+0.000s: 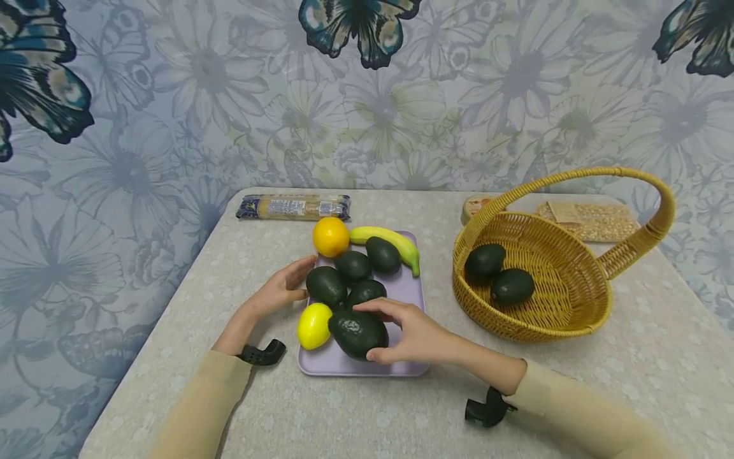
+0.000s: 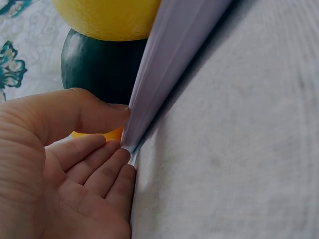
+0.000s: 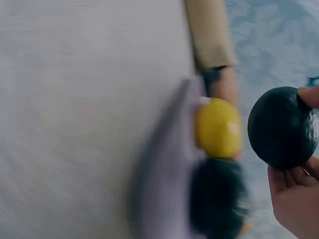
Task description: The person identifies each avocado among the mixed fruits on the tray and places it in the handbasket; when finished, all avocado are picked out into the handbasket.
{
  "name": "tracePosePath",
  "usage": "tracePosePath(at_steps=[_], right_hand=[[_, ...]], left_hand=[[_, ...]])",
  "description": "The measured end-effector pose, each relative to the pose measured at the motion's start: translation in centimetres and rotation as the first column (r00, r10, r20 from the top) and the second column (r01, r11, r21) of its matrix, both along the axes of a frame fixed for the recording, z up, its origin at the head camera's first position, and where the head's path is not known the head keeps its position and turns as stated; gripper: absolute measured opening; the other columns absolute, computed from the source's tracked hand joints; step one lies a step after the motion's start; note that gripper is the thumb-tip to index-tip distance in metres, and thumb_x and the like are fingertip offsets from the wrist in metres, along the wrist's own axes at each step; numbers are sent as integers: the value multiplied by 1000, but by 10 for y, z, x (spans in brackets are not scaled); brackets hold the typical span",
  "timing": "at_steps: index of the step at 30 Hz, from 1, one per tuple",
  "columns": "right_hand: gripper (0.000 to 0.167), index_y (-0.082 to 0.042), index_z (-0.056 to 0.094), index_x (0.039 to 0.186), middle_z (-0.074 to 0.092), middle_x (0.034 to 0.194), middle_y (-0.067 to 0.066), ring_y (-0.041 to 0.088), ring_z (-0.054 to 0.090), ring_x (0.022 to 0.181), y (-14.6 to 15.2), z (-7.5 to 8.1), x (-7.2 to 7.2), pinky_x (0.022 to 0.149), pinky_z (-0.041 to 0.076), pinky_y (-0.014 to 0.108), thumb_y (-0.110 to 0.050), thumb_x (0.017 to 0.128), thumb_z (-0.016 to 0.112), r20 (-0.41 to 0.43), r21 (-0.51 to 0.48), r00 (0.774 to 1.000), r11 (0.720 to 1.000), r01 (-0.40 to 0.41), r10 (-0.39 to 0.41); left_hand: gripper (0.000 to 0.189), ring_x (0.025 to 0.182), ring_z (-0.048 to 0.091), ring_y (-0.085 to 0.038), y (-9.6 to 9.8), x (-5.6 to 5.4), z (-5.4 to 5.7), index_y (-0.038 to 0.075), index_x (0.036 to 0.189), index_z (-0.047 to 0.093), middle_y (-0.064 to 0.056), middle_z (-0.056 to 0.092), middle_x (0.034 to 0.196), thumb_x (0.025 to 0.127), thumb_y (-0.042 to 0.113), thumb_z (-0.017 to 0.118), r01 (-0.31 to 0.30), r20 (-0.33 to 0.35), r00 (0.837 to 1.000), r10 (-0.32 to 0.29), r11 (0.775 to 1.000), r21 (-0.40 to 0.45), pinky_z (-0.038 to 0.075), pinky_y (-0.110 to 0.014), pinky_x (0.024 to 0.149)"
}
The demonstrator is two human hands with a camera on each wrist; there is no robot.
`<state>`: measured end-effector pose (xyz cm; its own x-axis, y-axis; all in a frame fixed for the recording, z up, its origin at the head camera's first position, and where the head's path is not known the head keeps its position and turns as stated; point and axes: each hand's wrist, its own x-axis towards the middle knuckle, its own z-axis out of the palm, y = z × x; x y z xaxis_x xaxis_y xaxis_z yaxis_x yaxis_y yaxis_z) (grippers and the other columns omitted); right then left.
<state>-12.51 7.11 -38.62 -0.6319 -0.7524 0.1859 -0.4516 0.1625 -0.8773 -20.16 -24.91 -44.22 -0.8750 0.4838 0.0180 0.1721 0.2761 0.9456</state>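
My right hand [image 1: 410,328] grips a dark green avocado [image 1: 358,335] between thumb and fingers. In the right wrist view this avocado [image 3: 281,127] is held up off the lilac tray [image 1: 367,368]. Beside the tray's left edge is my left hand [image 1: 278,293]; its thumb and fingertips touch the rim [image 2: 159,74] in the left wrist view, with fingers loosely extended. On the tray are several other avocados [image 1: 326,286], a yellow lemon [image 1: 314,326] at the left front, an orange [image 1: 331,237] at the back left corner and a banana [image 1: 392,242] along the back right.
Right of the tray stands a wicker basket [image 1: 550,328] with a tall handle, holding two avocados [image 1: 512,287]. Behind it are a round container [image 1: 474,205] and a bag of grains [image 1: 602,221]. A long pasta-like packet [image 1: 295,207] lies at the back left, near the wall.
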Motion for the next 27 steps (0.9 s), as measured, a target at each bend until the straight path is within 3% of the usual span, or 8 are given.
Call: tracePosePath(at_steps=[8, 15, 17, 22, 27], right_hand=[[69, -1, 44, 136, 46, 136, 11, 26, 45, 122, 55, 57, -2, 105, 37, 35, 7, 74, 72, -80, -207, 995, 976, -69, 53], [75, 11, 39, 135, 44, 135, 20, 25, 44, 122, 124, 87, 1, 97, 44, 27, 23, 66, 67, -197, -228, 980, 970, -86, 41], [76, 15, 38, 133, 43, 134, 22, 25, 43, 122, 143, 92, -1, 97, 43, 24, 27, 63, 65, -215, -234, 976, 970, -72, 21], [76, 18, 35, 134, 39, 136, 26, 26, 45, 120, 187, 93, -4, 92, 46, 23, 33, 64, 59, -137, -225, 990, 974, 10, -42], [72, 6, 35, 140, 41, 138, 11, 14, 47, 118, 218, 83, -5, 84, 49, 18, 22, 75, 62, -86, -20, 985, 989, 146, -147]], left_hand=[[72, 139, 18, -36, 1, 0, 0, -3, 148, 20, -20, 18, 153, 86, -10, 55, 2, 6, 1000, -2, 1000, -1, 17, -49, 112], [72, 140, 18, -35, 1, 0, 0, -2, 148, 20, -19, 18, 153, 85, -11, 55, -3, 16, 1000, 3, 1000, -3, 17, -49, 113], [72, 139, 18, -35, 1, 0, 1, -2, 148, 21, -19, 19, 153, 85, -11, 55, -8, 20, 1000, 8, 1000, -4, 17, -48, 113], [73, 139, 19, -36, 0, 0, 2, -2, 148, 20, -20, 19, 153, 85, -10, 55, -9, 22, 1000, 9, 1000, -4, 17, -49, 113], [73, 139, 18, -35, 1, 0, 1, -2, 148, 20, -19, 19, 153, 85, -10, 55, -2, 25, 1000, 2, 1000, 1, 17, -48, 113]])
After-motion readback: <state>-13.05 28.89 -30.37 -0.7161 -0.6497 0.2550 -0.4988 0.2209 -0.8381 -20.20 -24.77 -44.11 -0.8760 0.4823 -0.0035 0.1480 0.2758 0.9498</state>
